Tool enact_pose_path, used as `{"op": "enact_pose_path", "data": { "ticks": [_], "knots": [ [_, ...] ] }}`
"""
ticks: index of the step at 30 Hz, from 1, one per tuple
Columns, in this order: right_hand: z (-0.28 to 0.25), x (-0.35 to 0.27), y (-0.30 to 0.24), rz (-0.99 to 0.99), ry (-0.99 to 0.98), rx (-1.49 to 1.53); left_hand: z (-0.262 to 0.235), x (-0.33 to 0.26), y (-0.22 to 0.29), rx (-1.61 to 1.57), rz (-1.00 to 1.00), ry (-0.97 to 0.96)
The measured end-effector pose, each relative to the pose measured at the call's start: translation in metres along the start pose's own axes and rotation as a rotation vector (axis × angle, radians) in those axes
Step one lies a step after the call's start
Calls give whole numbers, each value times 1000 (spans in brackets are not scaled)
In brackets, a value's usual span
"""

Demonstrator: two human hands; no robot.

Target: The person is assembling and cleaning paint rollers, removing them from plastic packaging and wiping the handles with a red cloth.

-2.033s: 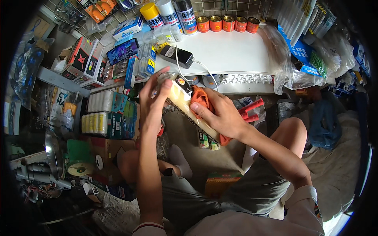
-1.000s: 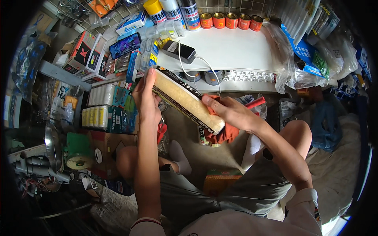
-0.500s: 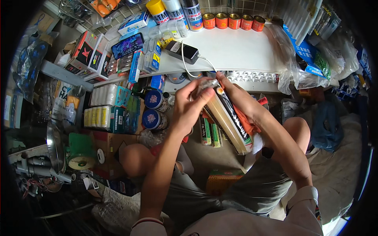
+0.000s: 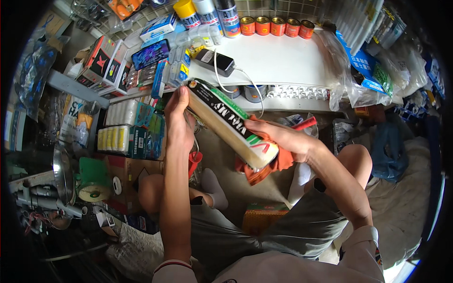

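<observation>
A long plastic-wrapped pack (image 4: 230, 123), beige along one side with a black, green and white label, slants between my hands above the floor. My left hand (image 4: 179, 118) grips its upper left end, thumb up along the edge and fingers partly hidden behind. At the lower right end, my right hand (image 4: 285, 137) is closed on the pack, with an orange cloth (image 4: 270, 172) bunched under the palm and against the pack's underside. What lies inside the wrapping is not clear.
Ahead is a white shelf (image 4: 264, 56) bearing a black device (image 4: 214, 62) with a white cable, spray cans (image 4: 206, 16) and small red tins (image 4: 277, 27). Boxes (image 4: 101, 63) crowd the left, beside a green scale (image 4: 94, 179). A yellow-red box (image 4: 264, 217) sits between my legs.
The pack has swung left and turned so its label faces up. My left hand has moved left to its far end; my right hand has dropped to the lower end with the orange cloth.
</observation>
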State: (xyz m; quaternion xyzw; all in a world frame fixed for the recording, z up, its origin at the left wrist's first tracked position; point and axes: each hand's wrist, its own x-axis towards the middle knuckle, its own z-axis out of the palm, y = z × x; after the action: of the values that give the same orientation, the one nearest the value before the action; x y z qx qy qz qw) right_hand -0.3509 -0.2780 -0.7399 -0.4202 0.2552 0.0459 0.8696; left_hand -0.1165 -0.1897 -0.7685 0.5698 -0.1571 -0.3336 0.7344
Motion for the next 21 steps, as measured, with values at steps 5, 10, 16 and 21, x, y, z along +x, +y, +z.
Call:
{"op": "enact_pose_path", "data": {
  "ticks": [5, 10, 16, 21],
  "knots": [
    [-2, 13, 5, -9, -164, 214, 22, -20, -17, 22, -78, -291],
    [-14, 30, -8, -26, -40, 164, 37, -31, -19, 60, -43, -364],
    [-4, 5, -13, -98, -27, -202, -2, 6, 3, -91, -25, -174],
    [3, -6, -3, -309, -24, -273, -25, 18, 5, 3, -15, 27]
  ]
}}
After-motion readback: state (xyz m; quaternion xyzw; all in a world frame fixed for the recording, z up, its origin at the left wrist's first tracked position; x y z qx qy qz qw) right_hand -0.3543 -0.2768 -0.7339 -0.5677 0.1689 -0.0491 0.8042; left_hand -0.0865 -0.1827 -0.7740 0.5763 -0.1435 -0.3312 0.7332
